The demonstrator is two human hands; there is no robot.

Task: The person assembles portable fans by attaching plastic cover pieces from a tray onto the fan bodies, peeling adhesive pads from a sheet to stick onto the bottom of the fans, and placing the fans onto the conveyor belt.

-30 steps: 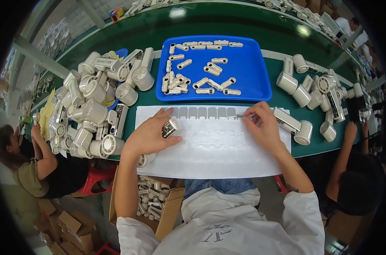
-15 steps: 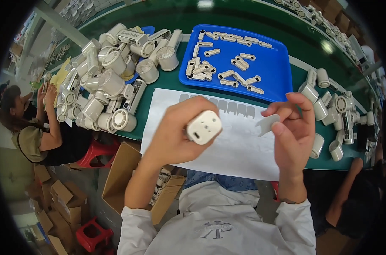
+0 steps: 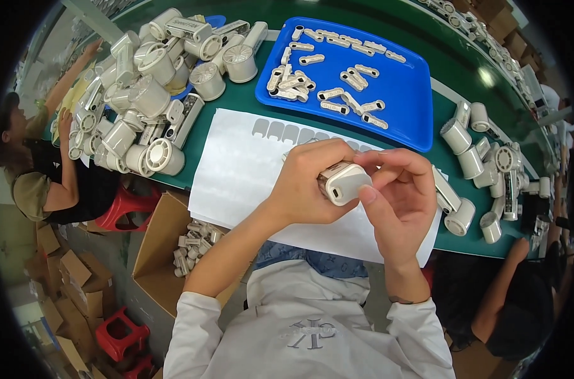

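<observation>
My left hand is wrapped round a white handheld fan, its end face turned up toward me with a small dark port in it. A grey sticker lies against that end face. The thumb of my right hand presses at the sticker's edge, and its fingers curl near the top of the end face. Beneath both hands is a white backing sheet with a row of grey stickers along its far edge; my left hand covers part of the row.
A blue tray with small white parts stands beyond the sheet. White fans are heaped at left and right on the green table. An open cardboard box with white pieces sits below the table edge. A co-worker sits at left.
My right hand has moved left with the grey sticker and brought it onto the fan's end face. My left hand and the fan have shifted right, and the whole view has moved slightly.
</observation>
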